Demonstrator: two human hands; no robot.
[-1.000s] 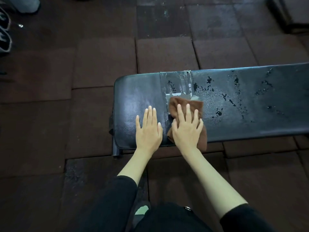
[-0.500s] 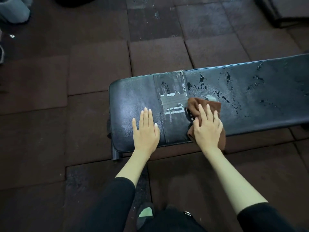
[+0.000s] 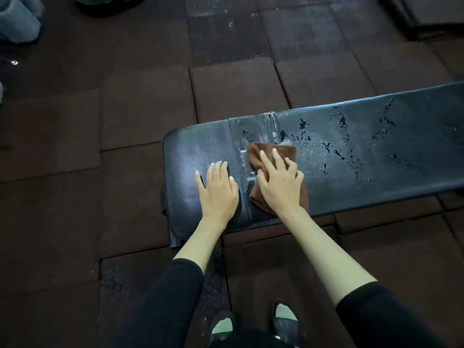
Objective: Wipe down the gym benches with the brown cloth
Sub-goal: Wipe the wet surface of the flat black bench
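Note:
A black padded gym bench [image 3: 364, 156] runs from the centre to the right edge, with a taped band near its left end and water droplets on its right part. The brown cloth [image 3: 266, 153] lies crumpled on the pad by the tape. My right hand [image 3: 278, 182] presses flat on the cloth with fingers spread. My left hand [image 3: 218, 189] rests flat on the bare pad just left of the tape, fingers straight.
Dark brown rubber floor tiles [image 3: 140, 116] surround the bench. A grey rounded object [image 3: 17, 23] sits at the top left and dark equipment [image 3: 421, 13] at the top right. My shoes [image 3: 283, 320] stand below the bench's near edge.
My right hand has slid the cloth back left toward the tape and slightly farther across the pad. My left hand stays planted on the pad.

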